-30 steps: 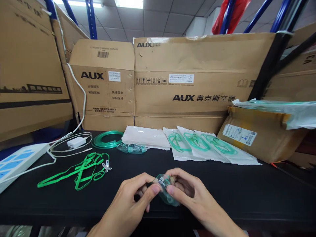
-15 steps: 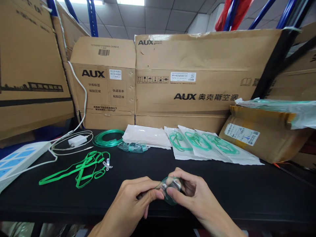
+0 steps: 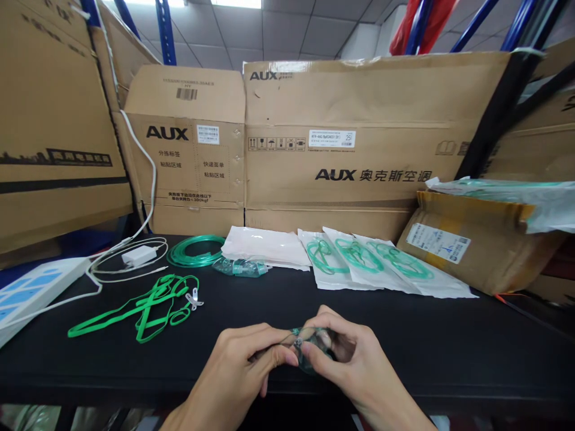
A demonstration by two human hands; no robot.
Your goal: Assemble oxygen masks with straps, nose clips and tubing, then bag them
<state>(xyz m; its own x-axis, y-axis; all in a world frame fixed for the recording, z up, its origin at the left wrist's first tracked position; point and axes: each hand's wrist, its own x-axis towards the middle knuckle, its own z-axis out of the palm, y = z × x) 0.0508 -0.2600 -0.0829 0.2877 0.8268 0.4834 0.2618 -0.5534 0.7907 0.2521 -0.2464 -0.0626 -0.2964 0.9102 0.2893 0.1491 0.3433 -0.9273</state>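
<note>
Low over the front of the black table, my left hand [image 3: 258,353] and my right hand [image 3: 348,350] meet at a clear green oxygen mask [image 3: 306,363]. Thumb and fingers of the left pinch the mask's left side. The right hand curls round its other side, with the thumb pressing near a small silvery piece at the middle. My fingers hide much of the mask. To the left lie green elastic straps [image 3: 146,310] in a loose tangle, with small metal strips [image 3: 194,299] at their right end.
Behind are a coil of green tubing [image 3: 197,254], another clear green mask [image 3: 242,267], white pouches [image 3: 267,245] and pouches with green tubing [image 3: 359,260]. A power strip [image 3: 40,293] with white cables lies left. Cardboard boxes [image 3: 336,143] wall the back; a smaller box [image 3: 476,233] stands right.
My right thumb and fingers have shifted slightly on the mask, and the shiny metal area seen before is now mostly covered. My left hand keeps its pinch. The view has moved slightly.
</note>
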